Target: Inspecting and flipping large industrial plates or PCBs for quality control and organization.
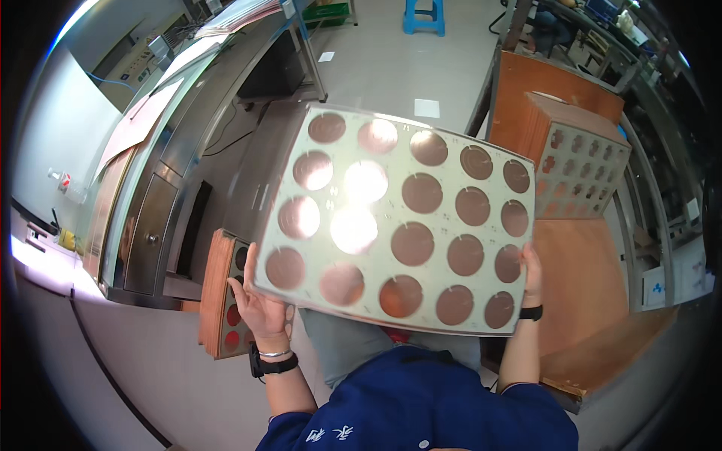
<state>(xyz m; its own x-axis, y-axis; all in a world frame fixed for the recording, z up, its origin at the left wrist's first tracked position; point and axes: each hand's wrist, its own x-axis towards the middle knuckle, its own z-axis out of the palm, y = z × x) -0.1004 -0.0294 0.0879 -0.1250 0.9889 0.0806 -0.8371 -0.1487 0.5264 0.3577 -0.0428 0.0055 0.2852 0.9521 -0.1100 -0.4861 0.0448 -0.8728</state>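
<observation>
A large rectangular circuit board panel [444, 218], pale green with rows of round copper discs, is held up in front of me at a slight tilt. Light glares off the discs on its left half. My left hand [259, 307] supports its lower left edge, thumb apart and other fingers partly hidden by the panel. My right hand [532, 269] grips the right edge, its fingertips curled over onto the face. Just behind my left hand stands a stack of similar panels [218, 301] with reddish discs.
At right, another stack of panels [575, 165] leans on a brown board [519, 86], above a brown shelf [579, 278]. A metal-framed bench with a drawer [150, 233] runs along the left, bearing papers [143, 124] and a clear bottle [66, 186]. A blue stool [424, 16] stands far ahead.
</observation>
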